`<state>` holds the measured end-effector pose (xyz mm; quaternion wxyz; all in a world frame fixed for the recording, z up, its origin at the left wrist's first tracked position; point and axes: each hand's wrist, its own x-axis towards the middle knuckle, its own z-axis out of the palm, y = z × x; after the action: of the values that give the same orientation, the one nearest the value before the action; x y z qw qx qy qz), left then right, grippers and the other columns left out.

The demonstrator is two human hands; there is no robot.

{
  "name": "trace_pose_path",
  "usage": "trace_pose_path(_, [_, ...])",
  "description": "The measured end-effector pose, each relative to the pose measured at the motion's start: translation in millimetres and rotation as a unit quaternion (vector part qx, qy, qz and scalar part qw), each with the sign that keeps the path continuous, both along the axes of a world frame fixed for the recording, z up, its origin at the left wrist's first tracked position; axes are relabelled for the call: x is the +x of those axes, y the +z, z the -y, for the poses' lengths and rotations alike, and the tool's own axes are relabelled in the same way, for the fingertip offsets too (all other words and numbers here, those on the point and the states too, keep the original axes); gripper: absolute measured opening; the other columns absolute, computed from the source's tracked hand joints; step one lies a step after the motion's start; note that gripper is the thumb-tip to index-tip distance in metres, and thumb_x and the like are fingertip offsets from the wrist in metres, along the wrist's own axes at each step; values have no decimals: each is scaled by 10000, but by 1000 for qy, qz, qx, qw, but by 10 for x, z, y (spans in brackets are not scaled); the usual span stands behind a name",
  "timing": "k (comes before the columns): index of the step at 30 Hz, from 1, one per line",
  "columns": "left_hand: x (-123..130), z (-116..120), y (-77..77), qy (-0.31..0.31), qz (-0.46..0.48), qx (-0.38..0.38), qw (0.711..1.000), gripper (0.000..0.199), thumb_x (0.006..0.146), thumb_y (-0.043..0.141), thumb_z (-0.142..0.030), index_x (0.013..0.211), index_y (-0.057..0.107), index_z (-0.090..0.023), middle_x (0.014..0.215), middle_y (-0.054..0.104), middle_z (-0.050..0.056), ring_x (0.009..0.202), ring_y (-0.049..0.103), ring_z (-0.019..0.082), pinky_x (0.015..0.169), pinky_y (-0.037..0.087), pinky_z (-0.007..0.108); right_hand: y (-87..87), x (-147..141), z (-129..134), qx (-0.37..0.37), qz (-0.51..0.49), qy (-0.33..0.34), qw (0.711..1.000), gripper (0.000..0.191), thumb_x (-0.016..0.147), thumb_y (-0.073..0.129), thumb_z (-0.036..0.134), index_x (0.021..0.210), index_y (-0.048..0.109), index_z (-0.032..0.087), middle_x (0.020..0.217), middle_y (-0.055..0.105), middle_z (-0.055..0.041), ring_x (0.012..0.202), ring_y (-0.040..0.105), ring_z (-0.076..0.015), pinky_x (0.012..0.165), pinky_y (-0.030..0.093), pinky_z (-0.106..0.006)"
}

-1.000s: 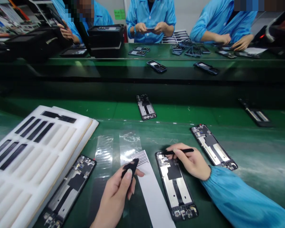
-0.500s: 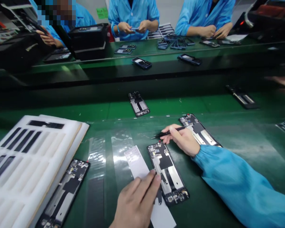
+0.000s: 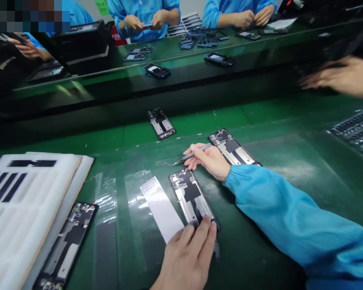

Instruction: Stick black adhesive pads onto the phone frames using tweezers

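Note:
My right hand [image 3: 210,160] is closed around a pair of tweezers [image 3: 196,152], whose tips point left above the top end of an opened phone [image 3: 192,193]. Circuit parts and silvery plates show in that phone's frame. My left hand [image 3: 189,257] lies over its lower end, fingers bent together. A small dark strip [image 3: 217,249] sticks out beside those fingers and seems pinched in them; most of it is hidden. Partly under the left hand lies a white card strip [image 3: 163,211] with a dotted end. Another opened phone [image 3: 234,147] sits just behind my right wrist.
At left, white foam trays [image 3: 33,237] hold black strips, with an opened phone [image 3: 69,241] alongside. Clear film [image 3: 105,189] lies on the green table. Farther off is another phone [image 3: 161,123]. A co-worker's hand [image 3: 347,76] reaches in at right, above a parts tray [image 3: 357,129].
My left hand has moved over the phone's lower end, with the small dark strip beside its fingers. The view has shifted right. A co-worker's hand has come farther in at right.

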<state>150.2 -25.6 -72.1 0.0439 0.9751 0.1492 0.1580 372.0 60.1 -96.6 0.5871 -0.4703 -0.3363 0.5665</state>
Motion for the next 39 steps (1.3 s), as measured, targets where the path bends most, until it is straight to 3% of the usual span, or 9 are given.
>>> trace_pose_path(9, [22,6,21,19,-43,8,999,418,871,411,-57,1202,650,-148,1283,662,204,803,697,214,585,577,289,9,1,-20,7,7,10,1000,550,790,702,668,871,677,124,642,717,-50,534,673,-122,497,530,-210])
trace_pose_path(18, [30,-93,142,33,-126,-51,990,681,625,466,-15,1240,656,-242,1538,437,210,581,677,190,430,553,316,30,-2,-23,-7,-7,7,1000,450,835,710,578,851,674,130,606,719,-52,477,641,-107,453,491,-187])
trace_pose_path(22, [-43,-32,37,94,-132,-19,987,811,692,458,54,1411,539,-313,1577,379,179,674,707,182,443,548,266,84,12,-18,-47,-39,10,998,303,888,659,430,875,673,128,508,683,-42,377,566,-98,384,420,-173])
trace_pose_path(26, [-188,66,-36,153,-89,-5,984,673,859,447,16,1467,482,-270,1555,406,188,631,696,129,454,519,218,181,121,-44,-103,-105,-2,989,244,890,477,253,866,684,125,521,689,-60,410,613,-136,409,457,-206])
trace_pose_path(30, [-465,-6,37,198,42,-80,976,560,961,453,-115,1501,423,-259,1521,482,141,774,743,142,590,571,210,331,209,85,-178,5,115,977,292,882,412,305,743,633,174,561,705,-69,354,539,-138,330,334,-223])
trace_pose_path(32, [-662,-132,95,249,83,-89,961,549,961,499,-143,1486,442,-292,1518,502,95,970,740,180,670,584,208,390,158,264,-176,240,187,936,336,880,495,433,644,568,204,469,635,-43,314,452,-131,327,232,-234])
trace_pose_path(35, [-969,-381,137,330,128,-62,933,463,940,576,-183,1384,567,-313,1461,570,45,1146,678,222,834,581,256,398,-43,598,-106,592,169,781,358,787,702,506,672,506,230,534,638,-45,468,604,-215,419,269,-268])
trace_pose_path(37, [-1132,-529,126,377,163,-51,910,412,926,600,-188,1323,619,-296,1400,618,44,1168,660,236,1011,523,337,335,-192,791,-104,687,156,702,298,875,639,471,768,494,232,593,668,-57,530,664,-266,455,270,-288])
trace_pose_path(39, [-1234,-626,97,414,200,-65,886,354,928,598,-196,1270,651,-272,1329,657,50,1167,651,242,1102,454,397,244,-289,926,-122,717,157,668,209,966,513,396,843,474,232,603,680,-56,535,684,-283,470,274,-300])
